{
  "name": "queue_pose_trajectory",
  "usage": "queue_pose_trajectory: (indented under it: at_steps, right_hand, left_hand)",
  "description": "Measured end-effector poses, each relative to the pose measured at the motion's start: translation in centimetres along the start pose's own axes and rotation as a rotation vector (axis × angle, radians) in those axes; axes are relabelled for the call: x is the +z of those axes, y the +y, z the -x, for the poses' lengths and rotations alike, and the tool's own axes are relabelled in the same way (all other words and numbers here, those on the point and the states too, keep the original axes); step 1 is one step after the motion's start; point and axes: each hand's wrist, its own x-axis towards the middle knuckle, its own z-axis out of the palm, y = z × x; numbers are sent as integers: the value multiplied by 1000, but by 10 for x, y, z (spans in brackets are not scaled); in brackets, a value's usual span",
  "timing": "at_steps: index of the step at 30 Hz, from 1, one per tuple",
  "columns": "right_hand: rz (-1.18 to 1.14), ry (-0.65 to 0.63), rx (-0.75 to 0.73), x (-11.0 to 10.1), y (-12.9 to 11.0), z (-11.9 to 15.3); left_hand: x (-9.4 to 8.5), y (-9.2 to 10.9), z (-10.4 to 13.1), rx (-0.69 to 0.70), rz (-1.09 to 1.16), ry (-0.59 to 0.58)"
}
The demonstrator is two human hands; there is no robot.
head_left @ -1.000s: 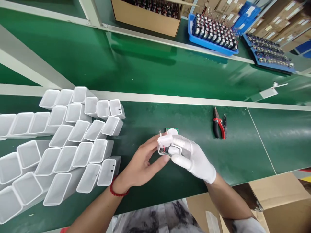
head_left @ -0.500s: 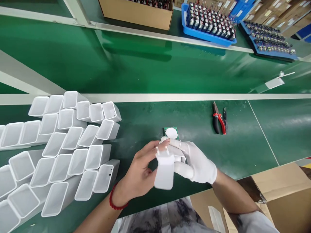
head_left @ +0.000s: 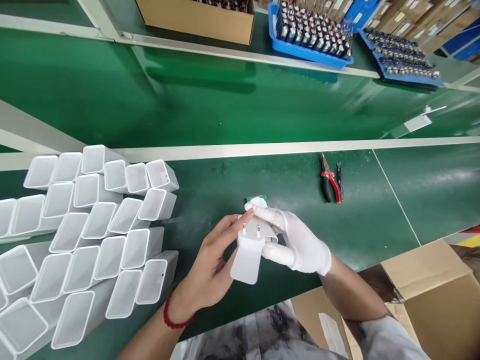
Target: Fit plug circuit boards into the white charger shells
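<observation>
A white plastic plug housing (head_left: 248, 252) with two metal pins is held between my hands, above the bench's near edge. My bare left hand (head_left: 215, 262), with a red bead bracelet at the wrist, grips its left side with fingers and thumb. My right hand (head_left: 296, 240), in a white glove, closes on the right side, its fingertips reaching the top. Just beyond the fingers lies a small green circuit board (head_left: 257, 201) with a white round patch, partly hidden by the glove.
Many white translucent open cases (head_left: 112, 255) lie in rows on the left. Red-and-black pliers (head_left: 330, 182) and black tweezers (head_left: 339, 180) rest at right. A shelf holds a blue tray (head_left: 311, 52) of parts and a cardboard box (head_left: 198, 22). An open carton (head_left: 435, 290) stands lower right.
My view has shifted slightly to the right. The plug housing has tilted a little in my hands, so its two pins now show clearly. Both hands keep their hold.
</observation>
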Motion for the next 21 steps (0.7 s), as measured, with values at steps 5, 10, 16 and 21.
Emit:
queue_pose_trajectory:
  at_steps: [5,10,16,21]
  right_hand:
    - [-53,-70,5,0,-9,3]
    - [-276,32,-18,14,-2,3]
    - [-217,-77,118,-7,-9,0]
    - [393,41,-138,-19,-16,4]
  left_hand:
    - [0,2,2,58,-15,-39]
    - [0,5,4,97,-78,-19]
    - [0,-5,5,-82,72,103]
    - [3,-5,-5,-364,129,139]
